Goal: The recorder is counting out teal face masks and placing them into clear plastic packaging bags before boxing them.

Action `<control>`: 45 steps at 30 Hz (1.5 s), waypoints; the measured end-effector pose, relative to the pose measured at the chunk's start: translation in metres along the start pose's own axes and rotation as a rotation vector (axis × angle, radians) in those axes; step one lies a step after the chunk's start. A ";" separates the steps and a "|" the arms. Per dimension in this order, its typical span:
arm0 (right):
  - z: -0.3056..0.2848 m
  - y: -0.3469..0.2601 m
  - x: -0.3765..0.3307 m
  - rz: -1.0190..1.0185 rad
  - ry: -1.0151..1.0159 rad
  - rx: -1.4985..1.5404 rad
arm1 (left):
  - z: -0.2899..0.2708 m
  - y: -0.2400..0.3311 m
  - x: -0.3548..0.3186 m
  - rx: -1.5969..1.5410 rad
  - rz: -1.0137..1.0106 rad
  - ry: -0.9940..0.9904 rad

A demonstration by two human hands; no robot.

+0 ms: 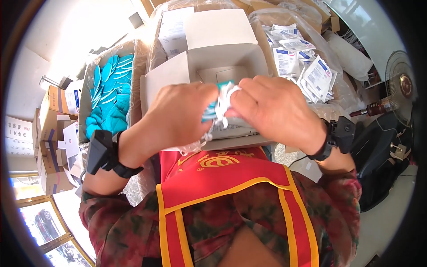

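Both my hands meet over an open white carton [165, 76] right in front of my body. My left hand [182, 109] is closed on a teal face mask [207, 114], mostly covered by my fingers. White elastic straps [226, 99] bunch up at its side. My right hand [273, 102] pinches these straps, its fingers curled against the left hand. Below the hands, a white packet [233, 131] lies inside the carton near its front edge. Some whitish loops [195, 146] hang beneath my left hand.
At left, a lined box holds many teal masks [111, 93]. A box at right is heaped with white printed packets [316, 75]. Brown cartons [55, 133] are stacked far left. A fan [404, 84] and a black chair [378, 151] stand at right.
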State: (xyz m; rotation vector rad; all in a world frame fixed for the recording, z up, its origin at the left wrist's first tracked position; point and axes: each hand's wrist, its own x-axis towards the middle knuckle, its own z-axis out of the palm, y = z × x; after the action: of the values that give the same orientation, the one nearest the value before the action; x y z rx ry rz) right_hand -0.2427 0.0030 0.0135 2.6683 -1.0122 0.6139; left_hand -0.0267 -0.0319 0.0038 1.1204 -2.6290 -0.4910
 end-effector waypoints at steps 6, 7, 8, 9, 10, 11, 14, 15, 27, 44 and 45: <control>-0.033 -0.014 -0.025 -0.131 -0.448 0.625 | -0.022 0.025 -0.045 0.130 0.604 -0.135; -0.043 -0.015 -0.031 -0.115 -0.470 0.708 | -0.033 0.031 -0.052 0.130 0.607 -0.137; -0.051 -0.015 -0.036 -0.094 -0.491 0.790 | -0.044 0.034 -0.056 0.130 0.627 -0.134; -0.057 -0.015 -0.041 -0.031 -0.496 0.843 | -0.050 0.034 -0.062 0.130 0.640 -0.129; -0.062 -0.009 -0.049 -0.030 -0.497 0.843 | -0.055 0.025 -0.067 0.129 0.640 -0.130; -0.068 -0.001 -0.052 0.053 -0.517 0.903 | -0.063 0.014 -0.072 0.126 0.557 -0.116; -0.070 0.002 -0.062 0.149 -0.562 0.936 | -0.063 0.010 -0.078 0.145 0.471 -0.128; -0.064 0.007 -0.064 0.169 -0.529 0.901 | -0.065 0.001 -0.067 0.134 0.457 -0.114; 0.036 0.022 -0.063 0.850 -0.150 1.521 | -0.033 -0.027 -0.012 0.477 0.326 0.265; 0.089 -0.010 -0.015 0.589 -0.046 2.293 | -0.015 -0.022 0.025 0.531 0.292 0.347; 0.077 -0.009 -0.019 0.590 -0.072 2.252 | -0.011 -0.025 0.023 0.526 0.290 0.345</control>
State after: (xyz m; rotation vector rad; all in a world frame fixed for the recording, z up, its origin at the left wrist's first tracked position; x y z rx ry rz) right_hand -0.2261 -0.0054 -0.0641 3.4077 -1.4662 3.4554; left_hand -0.0222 -0.0675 0.0064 0.8218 -2.5955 0.4377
